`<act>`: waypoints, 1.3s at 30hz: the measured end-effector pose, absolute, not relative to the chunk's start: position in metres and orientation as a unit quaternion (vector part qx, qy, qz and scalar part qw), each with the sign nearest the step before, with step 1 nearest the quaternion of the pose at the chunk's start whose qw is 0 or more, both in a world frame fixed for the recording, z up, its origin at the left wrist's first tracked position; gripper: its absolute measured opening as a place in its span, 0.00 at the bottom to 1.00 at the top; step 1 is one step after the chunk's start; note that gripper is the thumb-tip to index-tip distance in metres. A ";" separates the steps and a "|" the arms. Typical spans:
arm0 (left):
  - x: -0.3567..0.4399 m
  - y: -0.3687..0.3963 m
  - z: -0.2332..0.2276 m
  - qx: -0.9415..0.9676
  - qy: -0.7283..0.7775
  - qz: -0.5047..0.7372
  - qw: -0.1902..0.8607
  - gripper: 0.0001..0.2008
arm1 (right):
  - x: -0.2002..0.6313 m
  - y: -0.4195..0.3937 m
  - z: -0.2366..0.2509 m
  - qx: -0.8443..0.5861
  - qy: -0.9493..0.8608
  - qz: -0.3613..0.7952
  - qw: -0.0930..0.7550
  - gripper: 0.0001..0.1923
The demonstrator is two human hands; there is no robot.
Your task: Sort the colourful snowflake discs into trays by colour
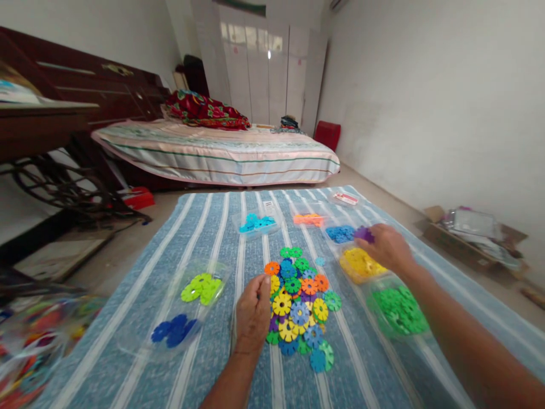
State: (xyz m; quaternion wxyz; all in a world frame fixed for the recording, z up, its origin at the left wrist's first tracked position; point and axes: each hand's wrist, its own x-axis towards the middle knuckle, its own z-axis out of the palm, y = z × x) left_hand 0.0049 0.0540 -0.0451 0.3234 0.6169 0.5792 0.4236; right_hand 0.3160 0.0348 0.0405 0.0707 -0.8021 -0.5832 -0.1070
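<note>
The purple disc [364, 233] sits pinched in the fingertips of your right hand [386, 247], held just above the clear tray of blue discs [340, 233] and beside the tray of yellow discs [360, 264] on the striped blue cloth [213, 227]. Your left hand [253, 312] rests curled at the left edge of the mixed pile of discs [300, 304] in the middle of the cloth, its thumb and fingertips closing on a yellow disc at the pile's rim. Near your right forearm lies the tray of green discs [398, 309]. To your left, 2 more trays hold lime discs [201, 288] and dark blue discs [174, 331]. Farther off, cyan discs [256, 223] and orange discs [309, 219] fill 2 trays. Behind the cloth stands a bed [221, 150].
</note>
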 end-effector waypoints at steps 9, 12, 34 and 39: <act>0.006 0.056 -0.048 0.606 0.580 0.435 0.327 0.17 | 0.413 0.051 0.032 -0.882 -0.468 -0.053 0.031 0.29; 0.006 0.056 -0.048 0.605 0.579 0.435 0.331 0.16 | 0.423 0.049 0.020 -0.874 -0.485 -0.028 0.028 0.25; 0.010 0.050 -0.047 0.607 0.571 0.439 0.336 0.15 | 0.297 0.031 0.018 -0.701 -0.694 -0.032 0.163 0.13; 0.009 0.048 -0.049 0.613 0.566 0.440 0.332 0.14 | 0.199 -0.002 0.002 -0.565 -0.804 0.072 0.174 0.11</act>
